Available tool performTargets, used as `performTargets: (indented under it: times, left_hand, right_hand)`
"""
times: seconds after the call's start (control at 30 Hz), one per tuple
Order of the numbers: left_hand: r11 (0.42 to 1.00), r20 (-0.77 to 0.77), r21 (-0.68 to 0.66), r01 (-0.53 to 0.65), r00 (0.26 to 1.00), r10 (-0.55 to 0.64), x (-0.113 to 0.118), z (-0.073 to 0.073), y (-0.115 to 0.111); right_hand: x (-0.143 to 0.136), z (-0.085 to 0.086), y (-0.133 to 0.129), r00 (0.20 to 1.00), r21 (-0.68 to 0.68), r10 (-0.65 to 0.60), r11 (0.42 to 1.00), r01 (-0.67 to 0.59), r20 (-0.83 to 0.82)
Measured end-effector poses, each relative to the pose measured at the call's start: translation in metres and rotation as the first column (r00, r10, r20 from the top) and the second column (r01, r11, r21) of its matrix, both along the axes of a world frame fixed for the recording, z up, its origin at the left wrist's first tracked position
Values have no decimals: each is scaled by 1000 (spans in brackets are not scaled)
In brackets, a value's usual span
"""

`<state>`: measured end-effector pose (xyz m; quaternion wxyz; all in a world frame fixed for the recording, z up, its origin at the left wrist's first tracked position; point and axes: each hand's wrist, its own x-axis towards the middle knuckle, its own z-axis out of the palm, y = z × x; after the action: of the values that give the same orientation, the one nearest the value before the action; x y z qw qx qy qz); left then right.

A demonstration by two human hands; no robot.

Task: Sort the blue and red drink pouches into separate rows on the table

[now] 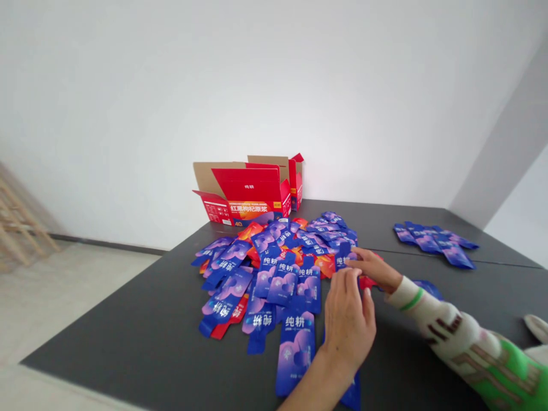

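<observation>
Because the left hand (pixel 350 317) is close beside a sleeved hand (pixel 377 269), apparently a co-worker's, they may bump; whether the left fingers hold something, I cannot tell. Just beyond them, a blue pouch (pixel 341 259) could then be pushed askew.

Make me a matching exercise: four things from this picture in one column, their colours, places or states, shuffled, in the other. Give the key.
1. Large packet pile
2. Smaller packet group
3. Nearer carton
4. Patterned sleeve

A. Flaps standing open
B. White and green, with brown markings
C. Blue mixed with red or orange
D. All blue-purple, set apart toward the right

Pairs: 1-C, 2-D, 3-A, 4-B
</observation>
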<state>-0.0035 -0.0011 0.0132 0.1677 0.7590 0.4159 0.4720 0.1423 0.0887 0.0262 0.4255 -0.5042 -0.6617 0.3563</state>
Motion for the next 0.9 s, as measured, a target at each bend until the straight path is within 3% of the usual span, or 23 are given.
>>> performTargets:
  times: [0.17, 0.23, 0.3, 0.37, 0.6, 0.77, 0.83, 0.9]
  left_hand:
    - [994, 204, -35, -101, 973, 106, -4, 2, 3]
    - [987, 285, -156, 32, 958, 14, -5, 5, 4]
    - [936, 359, -257, 242, 923, -140, -4, 8, 3]
    - [886, 430, -291, 361, 876, -216, -2, 12, 1]
    - [854, 518, -304, 423, 825, -225, 2, 17, -3]
    - [776, 577, -342, 530, 770, -272, 2, 16, -3]
    - [755, 566, -362, 547, 772, -289, 2, 15, -3]
    - [754, 521, -377, 538, 796, -307, 1, 13, -3]
  right_hand:
    - [14, 38, -55, 961, -46, 150, 985, -165, -233]
    - [13, 41, -77, 941, -63, 156, 981, -183, -300]
    - [10, 36, -93, 928, -33, 153, 984, -175, -339]
    - [6, 27, -102, 928, -2, 141, 989, -151, -346]
    - [-3, 5, -113, 956, 95, -91, 988, 122, -280]
    - [2, -2, -119, 892, -19, -340, 936, 351, -297]
    - [3, -4, -123, 865, -77, -362, 930, 359, -346]
    - [2, -4, -126, 871, -133, -316, 949, 287, -376]
